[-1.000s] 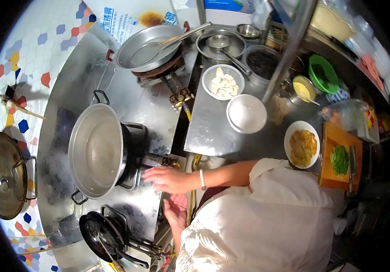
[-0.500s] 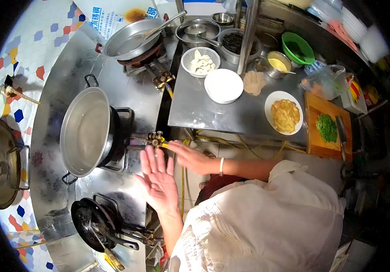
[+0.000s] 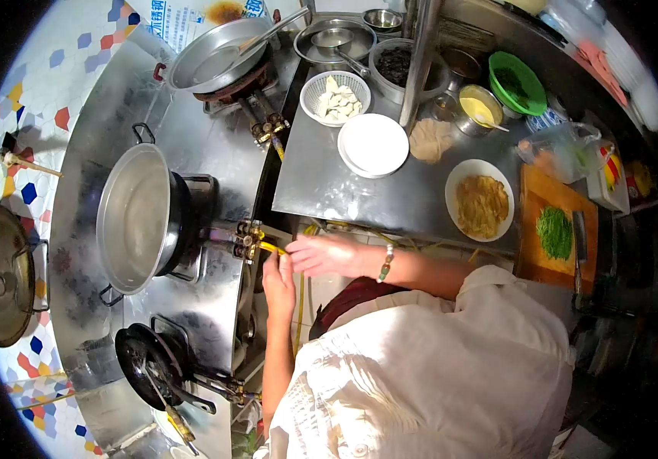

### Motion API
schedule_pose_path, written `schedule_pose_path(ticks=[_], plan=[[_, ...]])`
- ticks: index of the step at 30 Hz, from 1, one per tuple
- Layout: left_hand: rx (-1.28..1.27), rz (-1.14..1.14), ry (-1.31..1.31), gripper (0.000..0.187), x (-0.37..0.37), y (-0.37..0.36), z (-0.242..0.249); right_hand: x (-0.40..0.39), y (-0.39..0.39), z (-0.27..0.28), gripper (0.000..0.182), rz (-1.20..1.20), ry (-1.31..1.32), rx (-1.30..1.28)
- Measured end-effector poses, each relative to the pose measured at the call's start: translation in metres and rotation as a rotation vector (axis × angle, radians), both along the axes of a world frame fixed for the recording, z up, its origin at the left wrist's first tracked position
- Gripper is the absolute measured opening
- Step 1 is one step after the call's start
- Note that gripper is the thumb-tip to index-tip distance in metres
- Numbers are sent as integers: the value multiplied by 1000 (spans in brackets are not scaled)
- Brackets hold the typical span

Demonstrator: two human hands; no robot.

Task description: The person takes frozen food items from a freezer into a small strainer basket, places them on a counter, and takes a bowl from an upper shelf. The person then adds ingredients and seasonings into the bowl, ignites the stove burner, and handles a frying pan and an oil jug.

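My left hand (image 3: 279, 284) is raised beside the gas valve (image 3: 250, 239) at the stove's front edge. It is turned edge-on, its fingers pointing up and the thumb a little apart. Close by on its right, my right hand (image 3: 321, 255) reaches across with fingers extended, their tips near those of the left. A beaded bracelet (image 3: 386, 264) circles the right wrist. Just behind the fingertips, a yellow hose (image 3: 273, 248) runs from the valve. No held object shows in either hand.
A large pot (image 3: 134, 218) of clear liquid stands on the stove, between a wide pan (image 3: 218, 57) and a black wok (image 3: 141, 367). The steel counter (image 3: 321, 180) carries white plates (image 3: 373, 145), a plate of yellow-brown food (image 3: 480, 200) and a cutting board (image 3: 531, 264) with chopped greens and a knife.
My left hand has turned from palm-up with spread fingers to edge-on. My right hand has rotated, bringing coloured beads into view, and both hands are closer together. The view has shifted slightly.
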State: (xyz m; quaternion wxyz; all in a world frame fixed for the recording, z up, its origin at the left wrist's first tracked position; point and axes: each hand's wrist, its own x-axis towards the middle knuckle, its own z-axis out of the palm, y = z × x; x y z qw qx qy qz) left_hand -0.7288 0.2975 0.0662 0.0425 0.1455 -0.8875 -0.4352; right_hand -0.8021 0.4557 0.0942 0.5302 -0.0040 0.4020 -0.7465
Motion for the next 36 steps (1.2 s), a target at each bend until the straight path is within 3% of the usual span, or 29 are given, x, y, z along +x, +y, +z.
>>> schedule_pose_path(ticks=[2,4,5,8,11,12,14,18,22,24,28,30,32,36], plan=[[41,83,-8,38,-2,-2,-22,-20,26,-22,46,-169,44,100],[-17,52,-21,33,-4,4,-30,-42,51,-44,38,-433,-141,194],[38,38,-38,31,-8,11,-27,-52,66,-36,44,-538,-232,220],[226,46,-107,31,-24,25,-44,-76,101,-69,47,-780,-376,89],[147,-16,-166,31,-43,38,-38,-100,118,-84,45,-917,-371,79],[145,-5,-174,31,-48,40,-41,-105,119,-90,45,-906,-380,82],[389,22,-190,33,-58,43,-47,-114,123,-94,40,-866,-235,-41],[576,66,-273,33,-92,46,-49,-119,125,-94,36,-842,-207,78],[645,33,-278,39,-169,56,-53,-118,131,-88,39,-778,-86,62],[766,145,-307,40,-217,71,-42,-117,132,-88,41,-795,-94,88],[851,184,-252,34,-301,95,-46,-113,133,-93,45,-775,-136,-17],[938,129,-359,33,-332,99,-54,-112,132,-94,45,-750,-90,13],[1164,242,-304,34,-340,121,-39,-111,133,-87,46,-770,-150,98],[925,325,-229,39,-350,120,-56,-102,140,-102,46,-732,-115,113]])
